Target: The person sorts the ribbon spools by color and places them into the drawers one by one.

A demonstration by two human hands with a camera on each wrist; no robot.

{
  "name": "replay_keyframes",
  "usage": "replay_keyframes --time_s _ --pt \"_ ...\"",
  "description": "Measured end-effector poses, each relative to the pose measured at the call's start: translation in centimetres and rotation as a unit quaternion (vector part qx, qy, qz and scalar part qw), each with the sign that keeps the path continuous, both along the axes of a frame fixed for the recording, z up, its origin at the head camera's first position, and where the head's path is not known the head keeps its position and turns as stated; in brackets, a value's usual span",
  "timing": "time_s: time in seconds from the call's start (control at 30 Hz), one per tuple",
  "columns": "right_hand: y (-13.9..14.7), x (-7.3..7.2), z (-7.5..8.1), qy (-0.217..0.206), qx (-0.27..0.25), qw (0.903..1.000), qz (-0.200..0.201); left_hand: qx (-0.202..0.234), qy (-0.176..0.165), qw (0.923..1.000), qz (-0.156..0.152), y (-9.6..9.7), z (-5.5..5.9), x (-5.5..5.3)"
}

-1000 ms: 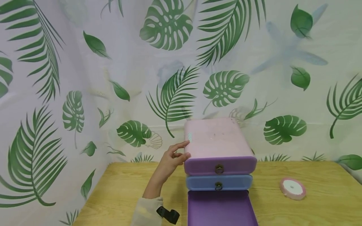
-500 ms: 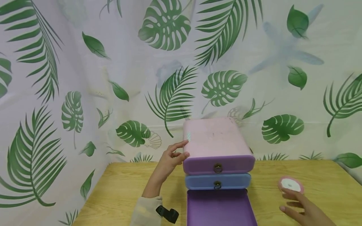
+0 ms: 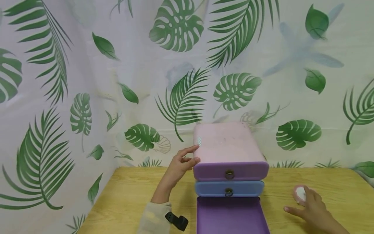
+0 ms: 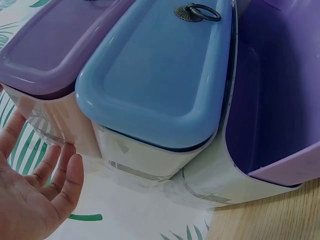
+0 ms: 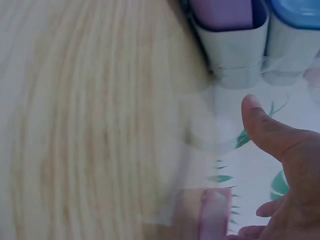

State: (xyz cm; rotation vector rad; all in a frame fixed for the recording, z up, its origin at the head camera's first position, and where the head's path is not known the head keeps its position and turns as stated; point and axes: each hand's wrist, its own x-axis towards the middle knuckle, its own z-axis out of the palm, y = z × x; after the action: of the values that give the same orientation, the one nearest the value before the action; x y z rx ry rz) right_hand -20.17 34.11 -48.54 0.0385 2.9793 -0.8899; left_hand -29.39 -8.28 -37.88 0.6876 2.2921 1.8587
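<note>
A drawer organizer with a pale pink top (image 3: 225, 144) stands on the table. Its upper purple drawer (image 3: 245, 172) and the blue drawer (image 3: 248, 188) are closed, while the lowest purple drawer (image 3: 232, 216) is pulled out and shows a bare inside. My left hand (image 3: 176, 170) touches the organizer's upper left side with its fingertips, fingers loosely extended in the left wrist view. To the right, my right hand (image 3: 314, 209) reaches over a roll of pink ribbon (image 3: 296, 194) and partly hides it. Its thumb points away from the roll (image 5: 215, 215) in the right wrist view.
The wood-grain table (image 3: 128, 195) runs to a white cloth backdrop (image 3: 140, 107) printed with green leaves. Metal ring pulls (image 3: 229, 175) hang on the drawer fronts. A black strap (image 3: 176, 221) sits on the left sleeve. The pulled-out drawer projects toward the front between both hands.
My right hand has entered from the lower right and come over the ribbon roll. The left hand keeps its place on the organizer. The head view has shifted slightly.
</note>
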Motion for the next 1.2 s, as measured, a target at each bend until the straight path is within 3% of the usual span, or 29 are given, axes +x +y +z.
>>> replay_keyframes --time_s 0.13,0.4,0.73,0.87,0.97,1.03,1.2 --pt "0.2 -0.8 -0.4 0.028 0.013 0.9995 -0.010 -0.001 0.002 1.0000 0.004 0.1 0.1 -0.1" --pt "1.3 -1.2 -1.1 -0.003 0.057 0.9951 -0.081 0.001 -0.001 1.0000 -0.001 0.2 0.0 -0.1" --pt "1.7 -1.0 -1.3 0.039 0.078 0.9926 -0.084 -0.001 0.002 1.0000 0.004 -0.1 -0.3 -0.1" --pt "1.5 -0.5 -1.3 0.057 0.068 0.9907 -0.103 -0.004 -0.004 1.0000 0.006 -0.2 -0.4 0.0" --pt "1.9 -0.4 -1.5 0.040 0.061 0.9894 -0.126 -0.005 -0.008 0.9999 0.005 -0.1 -0.4 0.1" --pt "2.4 -0.6 -1.6 0.003 0.059 0.9898 -0.130 -0.005 -0.008 0.9999 0.005 0.0 -0.4 0.1" --pt "3.8 -1.3 -1.8 -0.044 0.071 0.9911 -0.104 -0.001 -0.006 1.0000 0.007 0.0 -0.3 0.1"
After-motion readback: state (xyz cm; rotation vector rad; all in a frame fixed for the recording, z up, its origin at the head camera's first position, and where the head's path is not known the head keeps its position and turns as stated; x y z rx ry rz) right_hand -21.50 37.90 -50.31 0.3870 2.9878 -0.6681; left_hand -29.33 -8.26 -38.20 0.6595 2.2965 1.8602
